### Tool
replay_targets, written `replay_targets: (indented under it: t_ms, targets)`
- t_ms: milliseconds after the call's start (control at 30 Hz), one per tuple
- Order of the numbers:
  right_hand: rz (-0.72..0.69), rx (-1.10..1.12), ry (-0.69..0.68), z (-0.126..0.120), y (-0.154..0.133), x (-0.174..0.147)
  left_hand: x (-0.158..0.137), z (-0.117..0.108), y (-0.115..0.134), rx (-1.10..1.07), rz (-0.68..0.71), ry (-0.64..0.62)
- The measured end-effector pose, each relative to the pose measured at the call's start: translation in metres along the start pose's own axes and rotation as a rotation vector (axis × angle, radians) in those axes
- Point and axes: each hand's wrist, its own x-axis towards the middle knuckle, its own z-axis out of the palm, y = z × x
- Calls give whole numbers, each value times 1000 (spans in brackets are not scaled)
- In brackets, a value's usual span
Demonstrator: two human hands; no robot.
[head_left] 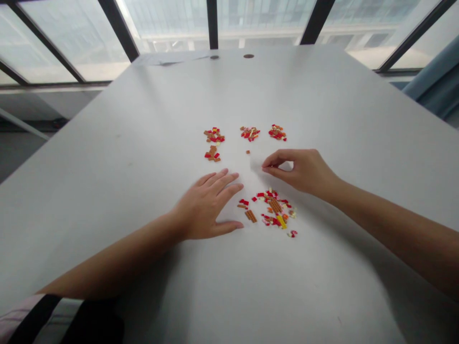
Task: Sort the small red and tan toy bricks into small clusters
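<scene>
**Two hands over sorted brick bits: 4 small piles, 1 big pile**

Clock centred on the big pile [274, 206], 12 toward the windows.

Left hand [208, 205]: at 9, palm down, fingers spread, nothing gripped. Right hand [304, 167]: at 1, thumb and index pinched together; can't tell whether a bit sits in the pinch, fingertips hide it.

Big pile: red, brown, cream, pink, orange bits, overlapping, no exact count. 1 yellow bar [281, 221] on its near edge. 1 ribbed brown piece [250, 216] apart, toward 9, near the left thumb. 1 red-and-brown clump [243, 203] toward 9 too. 1 small cluster [292, 233] at 5.

Farther out, 1 lone brown bit [247, 152] at 11, near the right fingertips.

Small piles, 4: far-left pile [214, 135] between 10 and 11, near-left pile [213, 154] at 10, middle pile [250, 133] at 11, right pile [277, 132] at 12.

In the way: left hand lies between the near-left pile and the table edge at 6.

White table [340, 105]: 2 round holes [248, 56] past 11, paper [163, 60] toward 10. Blue curtain [435, 76] past 2.
</scene>
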Motion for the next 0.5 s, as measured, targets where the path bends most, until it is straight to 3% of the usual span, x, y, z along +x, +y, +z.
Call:
replay_targets:
  t_ms: [133, 300, 500]
  targets:
    - [29, -12, 31, 10, 11, 21, 0, 1, 0, -4, -4, 0]
    - [-50, -49, 68, 26, 14, 37, -1, 1, 0, -15, -10, -3]
    - [1, -149, 167, 35, 13, 46, -1, 0, 1, -25, 2, 11]
